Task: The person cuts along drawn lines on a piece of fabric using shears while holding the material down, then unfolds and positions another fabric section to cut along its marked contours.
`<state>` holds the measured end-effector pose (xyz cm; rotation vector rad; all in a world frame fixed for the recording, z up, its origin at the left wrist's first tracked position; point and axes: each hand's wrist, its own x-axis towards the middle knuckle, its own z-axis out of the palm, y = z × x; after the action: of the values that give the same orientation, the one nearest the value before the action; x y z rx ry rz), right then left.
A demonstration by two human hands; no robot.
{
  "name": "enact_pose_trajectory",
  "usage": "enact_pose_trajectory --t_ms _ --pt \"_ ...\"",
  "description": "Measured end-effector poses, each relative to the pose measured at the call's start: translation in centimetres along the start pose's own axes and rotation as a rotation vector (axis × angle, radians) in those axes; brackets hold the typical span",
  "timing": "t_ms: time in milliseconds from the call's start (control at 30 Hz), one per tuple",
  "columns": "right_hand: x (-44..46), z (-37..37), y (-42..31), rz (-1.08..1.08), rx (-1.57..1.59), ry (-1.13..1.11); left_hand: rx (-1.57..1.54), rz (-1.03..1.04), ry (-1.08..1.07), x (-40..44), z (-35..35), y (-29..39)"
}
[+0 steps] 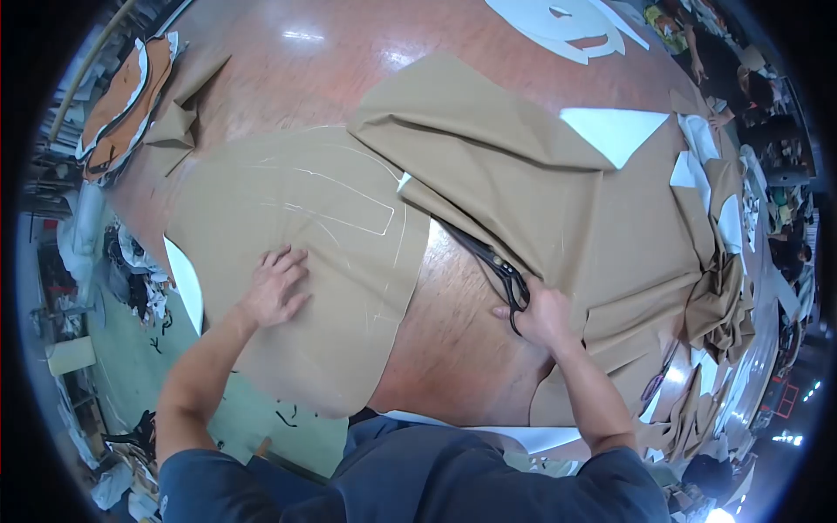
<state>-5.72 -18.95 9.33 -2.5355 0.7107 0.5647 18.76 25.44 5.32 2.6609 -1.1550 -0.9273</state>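
Note:
My left hand [277, 288] lies on a tan sheet of fabric or leatherette [349, 279], its fingers stretched out and nothing in them. White chalk-like outlines run across this piece. In my right hand [545, 309] are black-handled scissors [499, 261], pointing up and to the left. Their blades reach towards the gap between the marked piece and a larger folded tan sheet [497, 157]; the blade tips are partly hidden by the fold. A white underside shows at a turned-up corner [615, 131] of the larger sheet.
The reddish table [471, 322] carries white cut shapes [562, 26] at the far side. An orange-brown piece with white edges [131, 100] and a tan scrap [179, 122] lie left. Crumpled tan material [719, 305] and purple-handled scissors [652, 386] are right. A person [719, 61] is at the far right.

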Motion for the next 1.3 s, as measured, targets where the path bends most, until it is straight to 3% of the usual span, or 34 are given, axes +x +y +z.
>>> enact_pose_trajectory --t_ms 67,167,267,367,467,500,600,700,767,867,933,1100,1167,1300 --pt "0.1 -0.8 -1.4 -0.1 -0.084 0.038 -0.119 -0.165 0.068 3.7 1.4 -1.2" --pt "-0.1 -4.9 -3.7 -0.198 -0.005 0.024 -0.159 -0.143 0.402 7.8 0.7 -3.3" --pt "2.0 -7.9 -6.2 -0.258 0.097 0.026 0.081 -0.204 0.617 11.2 -0.6 -3.4" --pt "9.7 -6.8 -8.9 -0.351 0.195 0.19 0.115 -0.212 0.599 13.0 0.8 -4.4" --pt "21.2 -4.2 -13.5 -0.596 0.233 0.396 0.133 -0.208 0.572 12.8 0.8 -5.0" --pt "23.6 -4.5 -15.9 -0.512 0.281 0.284 0.144 -0.212 0.574 12.8 0.5 -5.0" --pt "31.9 -1.0 -17.3 -0.481 0.226 0.453 0.15 -0.231 0.551 12.7 0.6 -5.3" --pt "36.2 -1.8 -12.1 -0.421 0.107 0.591 0.139 -0.26 0.554 12.6 0.2 -5.7" --pt "39.8 -3.7 -5.9 -0.271 0.133 0.723 0.145 -0.284 0.558 12.3 0.4 -5.9" --pt "39.7 -9.4 1.1 0.162 0.041 0.733 0.151 -0.274 0.559 12.3 0.2 -5.6" --pt "39.1 -11.4 5.7 0.292 0.039 0.756 0.162 -0.265 0.542 12.3 0.5 -5.7" --pt "31.3 -14.8 7.9 0.093 0.032 0.944 0.205 -0.281 0.502 12.3 0.6 -6.0" --pt "24.6 -14.5 4.1 -0.018 0.176 0.822 0.203 -0.278 0.507 12.4 0.7 -6.3" --pt "13.0 -6.6 1.4 -0.132 0.608 0.369 0.2 -0.277 0.411 10.9 0.9 -5.8"
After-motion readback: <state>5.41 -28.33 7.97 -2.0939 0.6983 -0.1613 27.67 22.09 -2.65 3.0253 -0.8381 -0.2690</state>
